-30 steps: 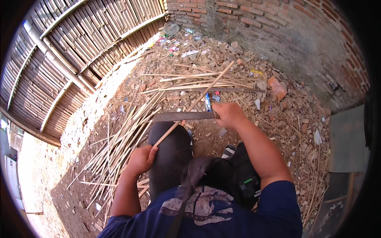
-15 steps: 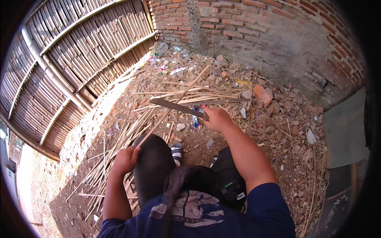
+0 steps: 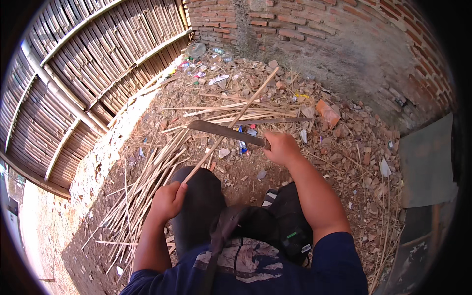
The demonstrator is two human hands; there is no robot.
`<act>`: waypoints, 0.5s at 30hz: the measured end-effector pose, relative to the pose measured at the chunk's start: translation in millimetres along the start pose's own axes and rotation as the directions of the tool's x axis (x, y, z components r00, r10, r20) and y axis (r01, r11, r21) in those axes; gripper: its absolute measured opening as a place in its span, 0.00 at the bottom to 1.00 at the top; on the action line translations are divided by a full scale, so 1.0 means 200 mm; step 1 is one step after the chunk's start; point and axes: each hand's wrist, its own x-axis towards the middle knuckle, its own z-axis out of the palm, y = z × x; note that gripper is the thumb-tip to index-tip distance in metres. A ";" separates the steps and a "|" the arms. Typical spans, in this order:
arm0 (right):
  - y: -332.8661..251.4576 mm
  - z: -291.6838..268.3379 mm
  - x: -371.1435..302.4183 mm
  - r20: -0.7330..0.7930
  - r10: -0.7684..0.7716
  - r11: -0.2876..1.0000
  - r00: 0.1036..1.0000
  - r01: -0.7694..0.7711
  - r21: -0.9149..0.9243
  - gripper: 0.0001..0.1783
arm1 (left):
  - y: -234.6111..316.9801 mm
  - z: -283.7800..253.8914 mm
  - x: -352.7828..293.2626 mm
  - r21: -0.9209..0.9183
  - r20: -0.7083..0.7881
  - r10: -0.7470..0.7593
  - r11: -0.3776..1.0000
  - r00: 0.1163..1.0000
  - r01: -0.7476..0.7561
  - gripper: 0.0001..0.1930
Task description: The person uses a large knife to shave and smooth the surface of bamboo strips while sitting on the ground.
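Blade [image 3: 223,132] now across bamboo strip [image 3: 231,123], lower than before, both hands gripping.

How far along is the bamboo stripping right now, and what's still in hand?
Done: a heap of thin split strips lies on the dirt at the person's left. In hand: the left hand grips a long bamboo stick, and the right hand lays a machete across it. Left: more sticks lie scattered ahead near the brick wall.

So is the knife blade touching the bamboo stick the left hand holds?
Cannot tell. In the head view the blade crosses the bamboo stick held by the left hand, but from above neither contact nor a gap shows plainly. The right hand grips the knife's handle.
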 end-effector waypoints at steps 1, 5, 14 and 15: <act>-0.04 0.00 0.00 -0.008 -0.064 0.998 0.998 0.064 -0.015 0.16 | 0.00 -0.01 0.01 -0.005 -0.002 0.018 1.000 1.000 -0.018 0.22; -0.12 0.02 0.06 0.031 -0.239 0.969 0.971 0.240 -0.056 0.16 | -0.02 -0.03 0.00 0.008 -0.022 0.033 0.999 0.999 -0.033 0.20; -0.08 0.02 0.16 -0.051 0.016 0.999 0.999 -0.014 0.051 0.13 | -0.06 -0.08 0.02 0.017 -0.073 0.040 0.999 0.997 -0.039 0.19; -0.12 0.02 0.16 -0.049 -0.028 0.999 0.998 0.028 0.014 0.13 | -0.06 -0.10 0.04 0.012 -0.075 0.048 0.999 0.996 -0.047 0.19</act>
